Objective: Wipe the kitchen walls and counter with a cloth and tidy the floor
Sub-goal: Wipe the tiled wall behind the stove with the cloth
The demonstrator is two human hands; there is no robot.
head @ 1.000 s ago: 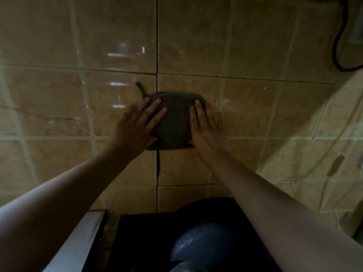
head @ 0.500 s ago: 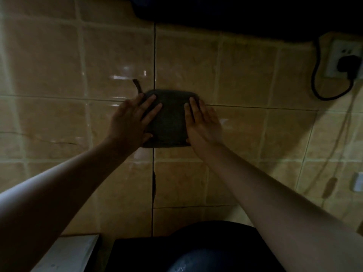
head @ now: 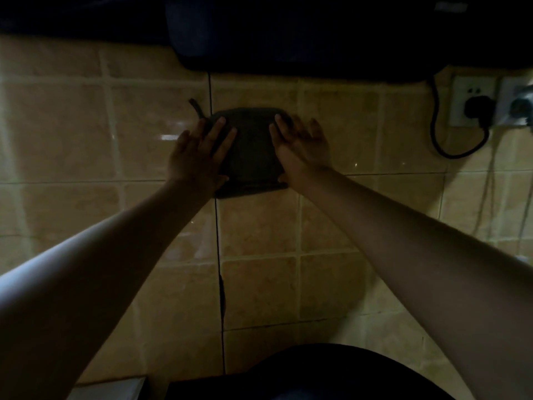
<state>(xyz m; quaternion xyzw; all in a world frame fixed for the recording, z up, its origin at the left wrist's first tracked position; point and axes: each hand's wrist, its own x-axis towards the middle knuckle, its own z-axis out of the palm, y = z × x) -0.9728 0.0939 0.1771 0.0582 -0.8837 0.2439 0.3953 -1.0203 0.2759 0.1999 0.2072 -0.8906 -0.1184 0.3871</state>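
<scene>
you had both hands flat on the cloth (head: 251, 151), pinning it to the tiled wall (head: 346, 134). your left hand (head: 199, 157) covered its left edge with fingers straight and spread, fingertips up near the top corner. your right hand (head: 302, 148) did the same on the right edge, fingers stretched out and partly running off onto bare tile. neither grip was curled round anything, both were just pressing, palms open.

the cloth was dark and roughly square, sitting right across the dark vertical seam (head: 217, 241) between tile panels, with a little hanging loop (head: 196, 106) sticking up off its top left corner. its bottom edge peeked out below both wrists.

room to move: the top of the cloth was already near the underside of a dark hood or cabinet (head: 288, 39) that ran across the whole upper wall, so not much tile was left above. open tile lay to the left and below. off to the right there was a wall socket (head: 473, 102) with a black plug in it and a black cord (head: 450, 145) looping down, well apart from your right hand.

at the bottom a dark rounded thing (head: 331, 370) sat against the wall, too dim to tell what it was, with a pale metal edge (head: 115, 388) just beside it at lower left. lighting was really low overall.
</scene>
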